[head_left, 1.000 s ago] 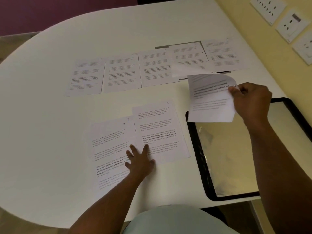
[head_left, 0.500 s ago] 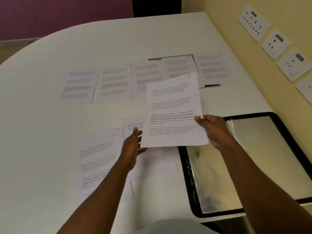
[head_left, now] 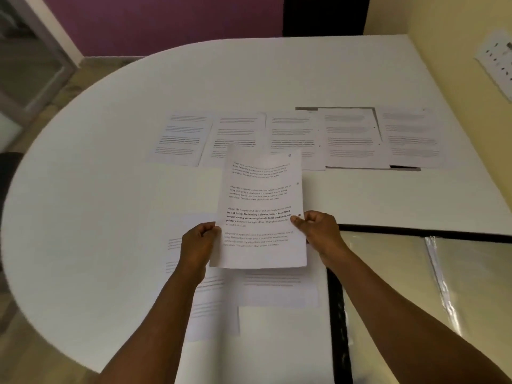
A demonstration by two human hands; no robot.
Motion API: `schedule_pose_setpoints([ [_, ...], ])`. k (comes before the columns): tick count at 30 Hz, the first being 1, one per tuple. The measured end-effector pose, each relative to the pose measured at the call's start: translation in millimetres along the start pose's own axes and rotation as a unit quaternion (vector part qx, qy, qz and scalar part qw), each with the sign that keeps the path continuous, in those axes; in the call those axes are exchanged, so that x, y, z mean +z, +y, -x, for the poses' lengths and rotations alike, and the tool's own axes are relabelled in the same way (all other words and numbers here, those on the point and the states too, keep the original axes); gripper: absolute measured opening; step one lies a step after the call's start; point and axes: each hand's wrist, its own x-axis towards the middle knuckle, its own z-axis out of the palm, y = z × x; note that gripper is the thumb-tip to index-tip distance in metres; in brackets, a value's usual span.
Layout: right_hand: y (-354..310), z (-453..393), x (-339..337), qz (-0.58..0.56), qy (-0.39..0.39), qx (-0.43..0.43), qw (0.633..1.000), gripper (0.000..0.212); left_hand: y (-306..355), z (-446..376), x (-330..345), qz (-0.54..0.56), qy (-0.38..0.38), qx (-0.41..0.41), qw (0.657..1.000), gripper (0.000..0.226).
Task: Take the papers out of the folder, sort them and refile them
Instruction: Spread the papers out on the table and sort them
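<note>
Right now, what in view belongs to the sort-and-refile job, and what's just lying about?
Job:
- held sheet, pinched by left hand and right hand
- far row of sheets on the table
- near sheets under the hands
- open folder with clear sleeves

Lying about:
- wall sockets
</note>
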Motion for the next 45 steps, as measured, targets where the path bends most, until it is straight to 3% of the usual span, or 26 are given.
schedule_pose_setpoints([
  [10, -14.9, -32.5, 190.9, 0.141, -0.090, -0.050, 0.985, 0.019, -6.2, -89.7, -157.1, -0.036, 0.117, -0.013, 0.992, 0.016],
  [16, -37.2, -49.0, 301.1, 0.208, -0.132, -0.134, 0.960, 0.074, -7.6, -162.8, -232.1, -0.111, 0.188, -0.014, 0.976, 0.019],
  [22, -39.3, -85.0, 376.1, 0.311, -0.217, -0.158, 0.912, 0.043, -5.1, -214.3, -273.0, -0.239, 0.233, -0.010, 0.943, 0.031],
  [27, -36.1, -110.7, 414.7, 0.341, -0.295, -0.153, 0.879, 0.049, -7.1, -249.1, -294.0, -0.274, 0.253, -0.014, 0.928, 0.033],
  [32, -27.7, -128.3, 441.1, 0.394, -0.326, -0.146, 0.847, 0.054, -22.1, -271.5, -308.4, -0.285, 0.270, -0.021, 0.919, 0.033],
  [36, -17.8, -127.1, 446.0, 0.477, -0.296, -0.209, 0.801, 0.057, -44.0, -272.6, -305.0, -0.331, 0.294, 0.021, 0.896, 0.043],
  [40, -4.4, -121.1, 443.2, 0.593, -0.154, -0.385, 0.690, 0.048, -70.2, -255.3, -279.1, -0.467, 0.281, 0.101, 0.833, 0.044],
  [45, 12.4, -125.8, 449.1, 0.608, -0.256, -0.367, 0.656, 0.066, -99.3, -254.7, -276.2, -0.492, 0.209, 0.099, 0.840, 0.066],
])
